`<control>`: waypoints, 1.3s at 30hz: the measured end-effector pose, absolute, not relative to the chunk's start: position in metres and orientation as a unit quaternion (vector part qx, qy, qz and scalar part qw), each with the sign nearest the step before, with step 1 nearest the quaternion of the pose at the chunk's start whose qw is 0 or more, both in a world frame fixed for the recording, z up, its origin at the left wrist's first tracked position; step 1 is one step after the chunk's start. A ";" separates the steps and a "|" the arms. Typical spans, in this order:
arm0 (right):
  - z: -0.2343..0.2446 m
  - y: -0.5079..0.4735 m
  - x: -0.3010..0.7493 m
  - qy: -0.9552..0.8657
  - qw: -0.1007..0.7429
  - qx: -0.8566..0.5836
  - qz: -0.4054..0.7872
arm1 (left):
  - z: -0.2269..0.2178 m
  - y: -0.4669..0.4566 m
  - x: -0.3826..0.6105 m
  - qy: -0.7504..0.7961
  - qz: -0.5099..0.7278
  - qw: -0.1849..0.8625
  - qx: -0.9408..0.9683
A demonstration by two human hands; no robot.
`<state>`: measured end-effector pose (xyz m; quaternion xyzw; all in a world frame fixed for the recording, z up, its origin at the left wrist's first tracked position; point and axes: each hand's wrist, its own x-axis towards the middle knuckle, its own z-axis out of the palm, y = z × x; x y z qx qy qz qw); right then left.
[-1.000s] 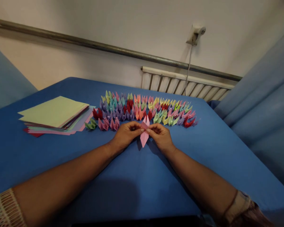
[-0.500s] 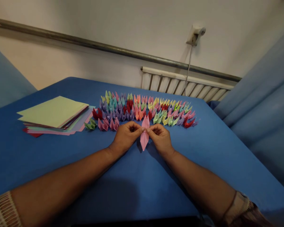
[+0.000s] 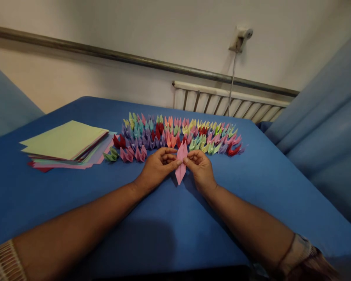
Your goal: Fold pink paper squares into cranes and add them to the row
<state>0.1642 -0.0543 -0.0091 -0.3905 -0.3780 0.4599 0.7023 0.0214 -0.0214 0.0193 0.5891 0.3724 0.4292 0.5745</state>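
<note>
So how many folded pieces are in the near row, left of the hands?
3: green piece beside the paper stack, pink piece next, second pink piece nearest the left hand. That hand may hide others.

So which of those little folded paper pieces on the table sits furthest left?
The green one, alone at the left end of the front row, closest to the stack of flat sheets. The held pink piece is further right.
</note>
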 end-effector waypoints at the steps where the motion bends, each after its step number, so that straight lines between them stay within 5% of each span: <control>1: -0.009 -0.054 0.165 -0.375 0.703 -0.387 0.463 | 0.020 -0.021 0.021 0.370 0.420 0.580 0.592; 39: -0.005 -0.059 0.163 -0.404 0.634 -0.398 0.526 | 0.015 -0.018 0.018 0.359 0.400 0.640 0.549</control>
